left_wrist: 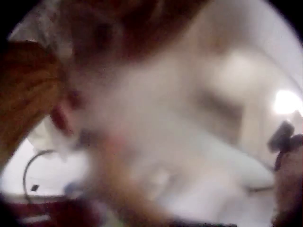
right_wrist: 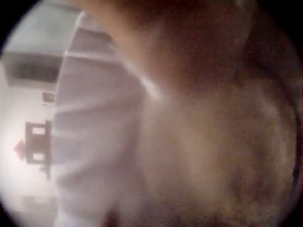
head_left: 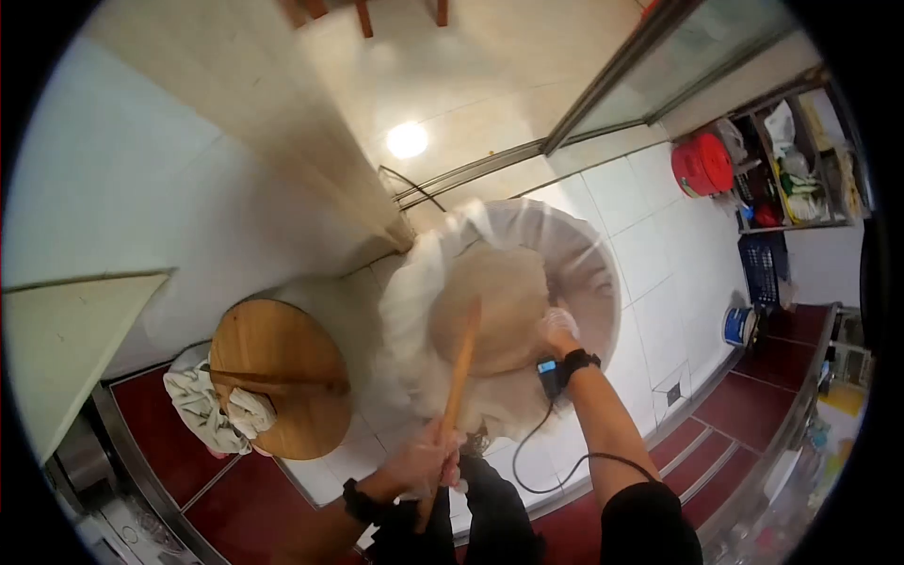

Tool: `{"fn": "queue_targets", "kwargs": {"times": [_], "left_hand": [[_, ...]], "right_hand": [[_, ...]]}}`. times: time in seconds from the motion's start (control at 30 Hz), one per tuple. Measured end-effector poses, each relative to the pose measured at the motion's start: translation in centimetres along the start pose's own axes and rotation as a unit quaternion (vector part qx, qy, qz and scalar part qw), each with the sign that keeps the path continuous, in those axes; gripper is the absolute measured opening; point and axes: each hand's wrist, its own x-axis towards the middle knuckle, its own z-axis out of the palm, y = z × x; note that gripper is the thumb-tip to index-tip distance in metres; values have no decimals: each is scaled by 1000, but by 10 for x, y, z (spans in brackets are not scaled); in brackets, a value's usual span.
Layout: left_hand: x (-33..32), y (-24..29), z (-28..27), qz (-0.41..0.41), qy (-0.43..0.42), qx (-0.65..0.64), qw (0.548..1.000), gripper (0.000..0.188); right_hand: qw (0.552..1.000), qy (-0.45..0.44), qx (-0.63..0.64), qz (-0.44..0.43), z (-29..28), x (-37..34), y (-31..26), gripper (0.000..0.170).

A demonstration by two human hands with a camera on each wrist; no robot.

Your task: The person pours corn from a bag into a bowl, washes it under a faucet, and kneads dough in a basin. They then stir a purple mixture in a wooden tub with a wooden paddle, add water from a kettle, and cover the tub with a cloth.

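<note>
My left hand [head_left: 438, 457], in a thin clear glove, grips a long wooden stick [head_left: 460, 381] near its lower part. The stick's upper end slants over a large round tub lined with pale, see-through sheeting [head_left: 414, 292]. Inside lies a broad beige-brown mass [head_left: 490, 292], its surface smooth and its kind unclear. At the mass's right edge is my gloved right hand [head_left: 562, 330], reaching down into the tub; its fingertips are hidden. In the right wrist view, the blurred hand [right_wrist: 189, 42] hangs over the mass [right_wrist: 203, 151] beside the folded liner [right_wrist: 94, 118]. The left wrist view is mostly blurred.
A round wooden board [head_left: 278, 348] with a crumpled cloth [head_left: 251, 412] on it stands left of the tub. To the right are a red bucket [head_left: 702, 165], a shelf of goods [head_left: 800, 160] and a small tin [head_left: 740, 326]. A cable [head_left: 527, 476] trails from the right wrist.
</note>
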Motion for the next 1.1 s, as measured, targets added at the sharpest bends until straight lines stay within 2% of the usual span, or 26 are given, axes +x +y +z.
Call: {"fn": "queue_targets", "kwargs": {"times": [0.07, 0.13, 0.17, 0.23, 0.3, 0.37, 0.4, 0.43, 0.5, 0.53, 0.6, 0.67, 0.73, 0.77, 0.83, 0.9, 0.97, 1.0, 1.03, 1.07, 1.1], "left_hand": [[-5, -6, -13, -6, -15, -11, 1000, 27], [-7, -15, -22, -12, -19, 10, 1000, 33], [-7, -17, -26, -7, -23, 24, 999, 37], [-3, -16, -32, 10, -31, 58, 998, 44], [15, -40, -43, 85, -84, 48, 992, 49], [11, -43, -42, 81, -88, 22, 993, 51], [6, -33, -35, 43, -69, 0, 997, 50], [0, -28, -29, 4, -50, -22, 998, 49], [2, -38, -28, 28, -42, 40, 998, 45], [6, -44, -29, 43, -34, 71, 996, 44], [13, -61, -25, 84, 8, 62, 995, 38], [8, -78, -21, 113, 56, 71, 989, 35], [0, -88, -20, 138, 111, 98, 979, 33], [-4, -97, -19, 155, 95, 49, 982, 34], [-13, -115, -24, 192, 62, -44, 978, 36], [-20, -131, -20, 321, 148, 106, 929, 39], [-33, -147, -14, 387, 190, 172, 886, 38], [-42, -150, -10, 401, 183, 169, 882, 35], [-64, -148, -4, 401, 157, 128, 893, 36], [-92, -142, 5, 402, 126, 88, 903, 37], [-114, -142, 12, 404, 90, 47, 909, 38]], "right_hand": [[997, -63, 8, 52, 6, 24, 2, 23], [995, -93, -42, 21, 0, 19, -4, 23], [990, -90, -106, -27, -16, 12, -15, 22], [989, -90, -105, -43, -51, 1, -31, 23], [995, -97, 32, 17, -80, -11, -47, 27], [994, 44, 100, -12, -113, -45, -67, 33], [984, 116, 131, -28, -127, -65, -75, 37], [978, 112, 169, -51, -135, -85, -82, 40], [959, 102, 246, -101, -149, -124, -97, 48], [960, 66, 237, -133, -168, -143, -115, 50], [963, 56, 162, -208, -199, -183, -146, 50], [949, 108, 31, -293, -211, -221, -164, 48], [947, 112, 136, -268, -200, -246, -158, 46], [943, 111, 187, -253, -193, -261, -151, 47], [925, 191, 226, -237, -173, -287, -138, 41], [914, 229, 269, -200, -160, -313, -126, 35], [922, 222, 280, -150, -152, -339, -119, 29], [931, 219, 262, -126, -149, -349, -111, 27], [893, 162, 415, -69, -136, -355, -99, 16], [877, 84, 473, -18, -145, -364, -97, 7], [876, 81, 475, -27, -156, -374, -98, 4]]}}
